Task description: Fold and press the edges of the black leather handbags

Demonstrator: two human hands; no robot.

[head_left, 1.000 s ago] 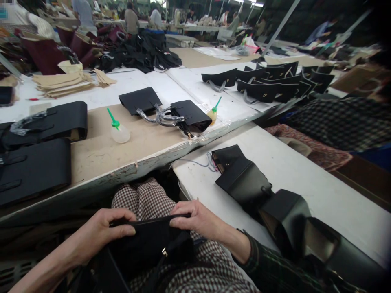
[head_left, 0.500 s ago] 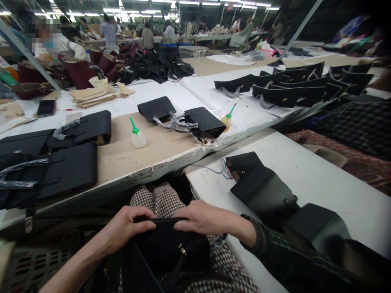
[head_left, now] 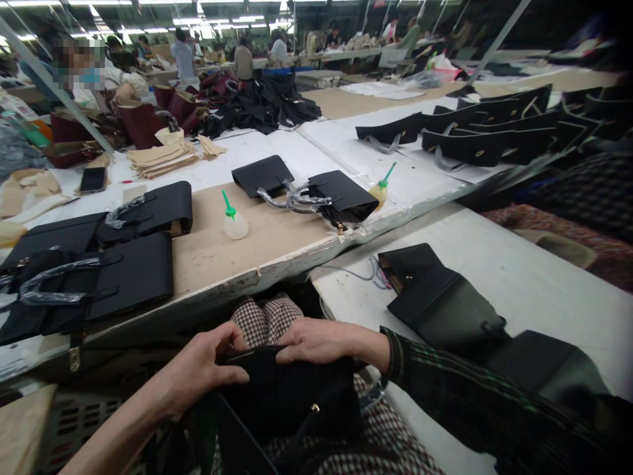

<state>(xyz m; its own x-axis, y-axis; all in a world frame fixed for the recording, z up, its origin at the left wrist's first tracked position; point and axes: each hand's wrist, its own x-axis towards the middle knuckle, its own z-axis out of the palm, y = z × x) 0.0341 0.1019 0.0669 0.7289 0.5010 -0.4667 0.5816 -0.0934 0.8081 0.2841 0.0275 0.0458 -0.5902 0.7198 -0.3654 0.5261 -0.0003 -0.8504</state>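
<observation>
A black handbag (head_left: 291, 389) lies in my lap over the checked cloth, with a small gold fitting (head_left: 315, 409) on its front. My left hand (head_left: 212, 359) grips the left end of its upper edge, thumb in front and fingers curled behind. Further right along the same edge, my right hand (head_left: 316, 340) is closed on it, thumb on the near face; its other fingertips are partly hidden. Part of a plastic-wrapped handle (head_left: 373, 394) shows at the bag's right side.
Black bag pieces (head_left: 445, 300) lie on the white table at my right. Wrapped-handle handbags (head_left: 131, 274) and a green-nozzled bottle (head_left: 235, 224) stand on the long bench ahead. A second bottle (head_left: 380, 191) is beside another handbag (head_left: 343, 194). A crate (head_left: 82, 422) sits low at left.
The view has shifted slightly, so the benches appear further right. My left thumb has slid down the bag's front and the gap to its index finger is wider. My right hand still grips the edge.
</observation>
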